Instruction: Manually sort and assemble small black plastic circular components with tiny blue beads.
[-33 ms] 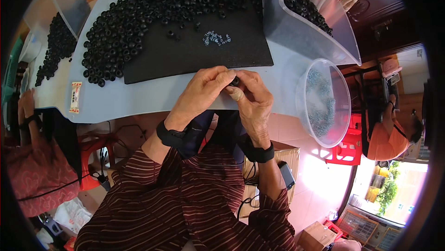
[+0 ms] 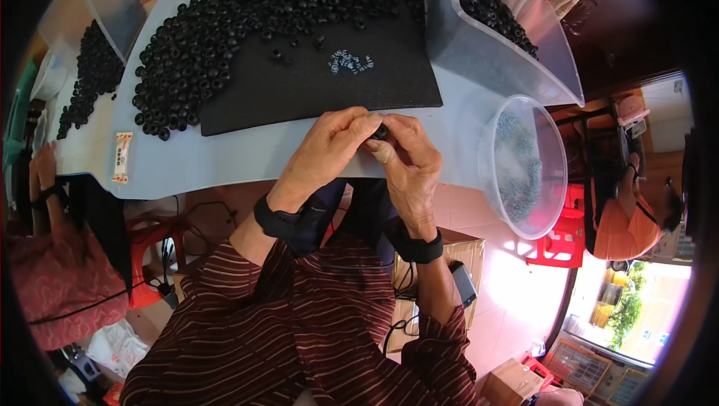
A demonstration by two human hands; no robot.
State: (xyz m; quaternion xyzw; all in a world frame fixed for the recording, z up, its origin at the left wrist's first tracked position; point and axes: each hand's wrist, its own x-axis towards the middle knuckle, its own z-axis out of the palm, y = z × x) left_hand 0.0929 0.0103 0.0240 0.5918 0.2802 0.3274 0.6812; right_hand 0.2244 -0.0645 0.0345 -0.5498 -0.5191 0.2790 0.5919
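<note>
Just off the table's near edge, my two hands meet at the fingertips around one small black ring-shaped piece (image 2: 380, 132). My right hand (image 2: 410, 162) pinches it between thumb and fingers. Thumb and fingers of my left hand (image 2: 327, 147) are closed against its left side, and most of the piece is hidden. Beyond the hands lies a black mat (image 2: 314, 95) with a little cluster of small pale blue-white pieces (image 2: 350, 62) on it. A large heap of similar black ring pieces (image 2: 187, 69) covers the table's far and left parts.
A clear bin (image 2: 494, 58) holding black pieces stands at far right. By the right edge is a round clear tub (image 2: 524, 166) of tiny bluish pieces. A wrapped packet (image 2: 121, 157) lies at left. Another person's hands (image 2: 43, 170) rest at the left; a person in orange (image 2: 628, 222) sits right.
</note>
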